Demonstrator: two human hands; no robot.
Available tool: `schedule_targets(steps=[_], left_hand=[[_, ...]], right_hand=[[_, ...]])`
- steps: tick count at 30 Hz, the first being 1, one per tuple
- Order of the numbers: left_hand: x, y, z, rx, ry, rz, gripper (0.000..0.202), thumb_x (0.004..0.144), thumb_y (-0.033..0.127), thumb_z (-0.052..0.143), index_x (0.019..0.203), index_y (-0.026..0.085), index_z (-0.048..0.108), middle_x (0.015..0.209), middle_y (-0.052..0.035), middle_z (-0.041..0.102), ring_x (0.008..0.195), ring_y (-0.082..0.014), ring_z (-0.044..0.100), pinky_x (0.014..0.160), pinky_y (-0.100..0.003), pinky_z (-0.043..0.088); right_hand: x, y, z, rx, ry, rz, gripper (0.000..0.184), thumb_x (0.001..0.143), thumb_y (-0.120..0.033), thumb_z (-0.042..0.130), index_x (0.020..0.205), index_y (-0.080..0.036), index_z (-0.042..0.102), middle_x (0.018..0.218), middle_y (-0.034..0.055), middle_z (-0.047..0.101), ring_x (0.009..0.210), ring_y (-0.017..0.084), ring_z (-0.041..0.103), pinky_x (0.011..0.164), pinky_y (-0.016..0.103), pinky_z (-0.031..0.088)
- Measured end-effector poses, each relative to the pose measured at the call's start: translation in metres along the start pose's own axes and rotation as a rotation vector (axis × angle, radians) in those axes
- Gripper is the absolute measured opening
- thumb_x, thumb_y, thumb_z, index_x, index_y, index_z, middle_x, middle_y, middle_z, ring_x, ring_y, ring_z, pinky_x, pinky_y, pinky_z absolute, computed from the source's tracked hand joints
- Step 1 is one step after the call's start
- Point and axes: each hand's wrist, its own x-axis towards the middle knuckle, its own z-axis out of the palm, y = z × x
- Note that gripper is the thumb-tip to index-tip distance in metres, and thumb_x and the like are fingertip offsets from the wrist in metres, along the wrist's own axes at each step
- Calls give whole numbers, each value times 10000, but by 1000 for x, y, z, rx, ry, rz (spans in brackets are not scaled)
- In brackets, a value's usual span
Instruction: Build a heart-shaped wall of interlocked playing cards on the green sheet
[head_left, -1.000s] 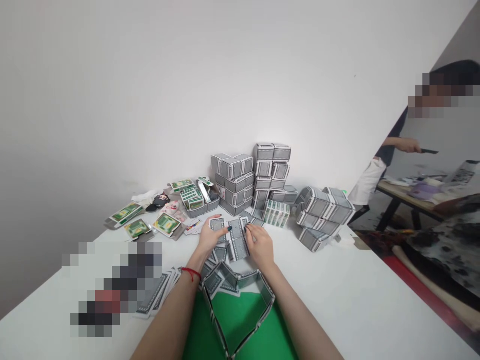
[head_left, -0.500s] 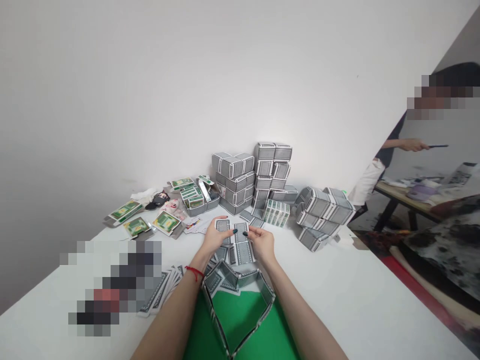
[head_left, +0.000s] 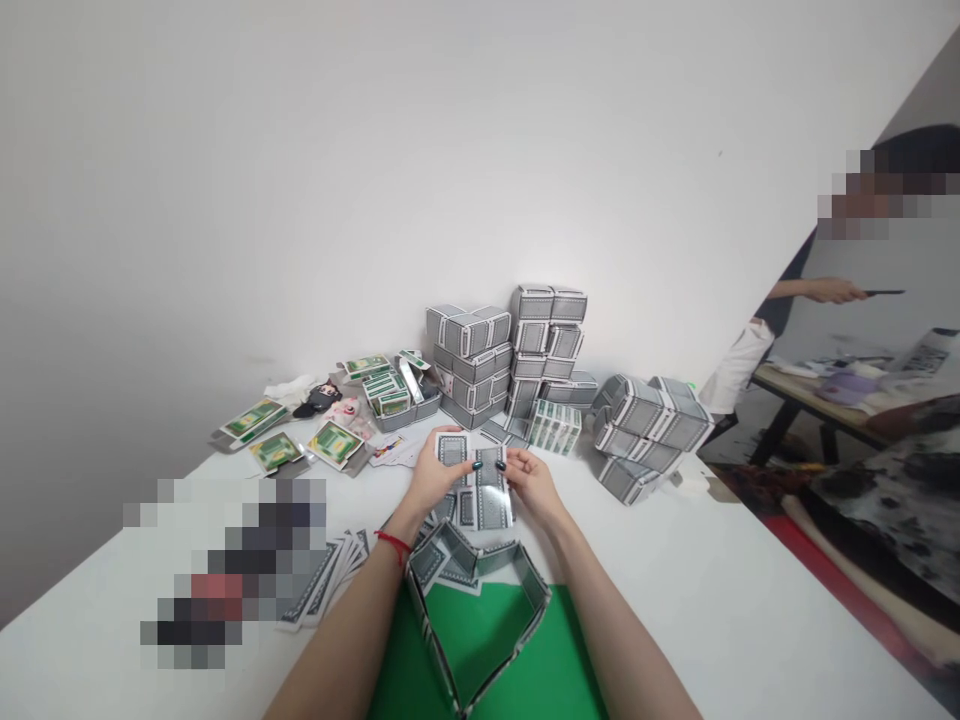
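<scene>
My left hand (head_left: 433,478) and my right hand (head_left: 529,477) meet over the white table (head_left: 712,590), both pinching a folded piece of grey-backed playing cards (head_left: 487,482). The left thumb lies on its upper left card and the right fingers hold its right edge. Just below my wrists stands a low open frame of joined cards (head_left: 480,590) on a green mat (head_left: 487,650). A red string circles my left wrist.
Stacks of grey card cubes (head_left: 510,355) stand at the wall, with more (head_left: 649,430) to the right. Green card boxes (head_left: 330,442) and a grey tray (head_left: 397,400) lie at the left, and fanned cards (head_left: 330,575). Another person (head_left: 795,300) stands at a table on the right.
My hands have lifted the folded card piece slightly and drawn closer together around it. The person on the right has stretched an arm farther out.
</scene>
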Motion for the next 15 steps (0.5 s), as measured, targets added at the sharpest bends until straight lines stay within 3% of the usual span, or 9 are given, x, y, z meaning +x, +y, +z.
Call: schedule_targets(steps=[3,9,12,15], left_hand=[[-2,10,1,74,-1,61,543,520,236,771,1001,203,522,989,-38,590,867,-183,557,802,-295,425],[-2,13,1,85,-21,114,556,529,237,771,1030,208,530,1031,-40,584,954,-200,554,866,-301,402],[0,7,-1,53,-20,81,614,519,274,788,1069,200,525,1107,-60,562,1056,-225,519,934,-316,370],[3,-2,-1,-118,-5,-49,725,561,320,775,1205,223,455,1199,-86,519,1153,-245,467,979,-345,347]], right_hand=[[0,-3,-4,31,-60,-1,441,530,-383,771,899,-188,630,704,21,676,600,157,584,557,258,414],[-2,-3,-6,148,-75,-9,413,524,-314,793,892,-187,654,737,19,683,617,142,590,557,236,423],[-3,0,-7,160,-50,18,374,523,-286,797,845,-176,643,721,16,677,574,128,581,482,206,397],[-1,4,-8,247,41,21,305,534,-247,794,768,-168,615,629,-17,648,499,107,556,452,197,408]])
